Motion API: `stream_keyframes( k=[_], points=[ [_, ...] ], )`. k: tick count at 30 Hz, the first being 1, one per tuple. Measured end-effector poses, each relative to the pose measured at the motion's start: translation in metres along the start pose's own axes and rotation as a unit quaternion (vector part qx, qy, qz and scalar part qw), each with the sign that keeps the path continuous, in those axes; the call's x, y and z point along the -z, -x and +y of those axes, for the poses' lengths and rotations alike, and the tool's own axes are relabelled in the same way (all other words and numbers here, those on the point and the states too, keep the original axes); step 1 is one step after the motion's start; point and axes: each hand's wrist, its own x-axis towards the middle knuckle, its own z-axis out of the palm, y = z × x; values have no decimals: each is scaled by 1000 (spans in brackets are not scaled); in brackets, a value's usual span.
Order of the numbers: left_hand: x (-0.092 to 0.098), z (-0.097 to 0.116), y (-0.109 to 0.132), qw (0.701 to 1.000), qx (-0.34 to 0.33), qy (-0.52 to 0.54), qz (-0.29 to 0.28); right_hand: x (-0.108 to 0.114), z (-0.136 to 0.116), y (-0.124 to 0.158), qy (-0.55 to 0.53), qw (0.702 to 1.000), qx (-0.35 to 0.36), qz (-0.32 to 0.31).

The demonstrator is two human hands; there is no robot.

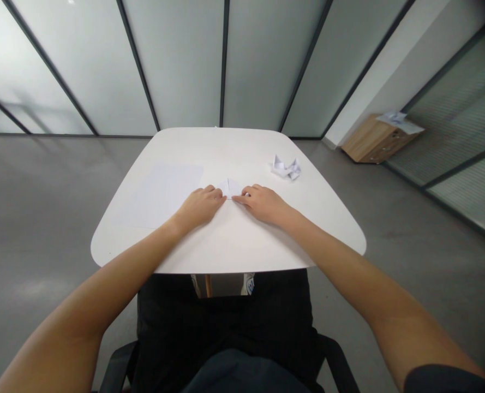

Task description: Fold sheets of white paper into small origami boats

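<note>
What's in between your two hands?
In the head view, a folded white paper lies between the left hand and the right hand, and both hands touch it.

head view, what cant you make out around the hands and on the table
Folded white paper: its near part is hidden by the left hand and right hand, so the grip and the fold count cannot be told.
Crumpled or folded paper piece: too small to tell its form.
Flat paper sheet: white on the white table, its edges faint.
Paper on the wooden cabinet: too small and blurred to make out.
</note>
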Motion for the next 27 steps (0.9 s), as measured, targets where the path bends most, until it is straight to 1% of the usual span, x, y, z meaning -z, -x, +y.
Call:
stream_keyframes(
  k=[4, 9, 11, 13, 16, 19, 21, 24, 27],
  points=[
    [2, 10, 0, 1000, 25, 0, -13, 3, -20, 2, -2, 999, -35, 10],
    [3, 16, 2, 999, 48, -2, -23, -3, -46, 4, 4, 997, -76, 7],
    [2, 20, 2, 998, 52, -10, -28, -5, -55, 4, 5, 994, -106, 13],
    [2, 26, 2, 998, 56, -22, -34, -5, -62, 3, 13, 992, -122, 9],
    [1, 34, 2, 997, 57, -38, -40, -6, -69, 1, 20, 991, -134, -1],
    [0, 39, 1, 996, 61, -42, -43, -9, -73, -1, 30, 990, -140, 14],
    [-1, 40, 2, 997, 64, -38, -33, -11, -74, -3, 44, 989, -141, 21],
    [-4, 39, 4, 997, 66, -22, -13, -11, -75, -3, 61, 989, -136, 13],
    [-9, 37, 6, 997, 71, -6, -11, -7, -76, -3, 71, 989, -131, 1]
  ],
)
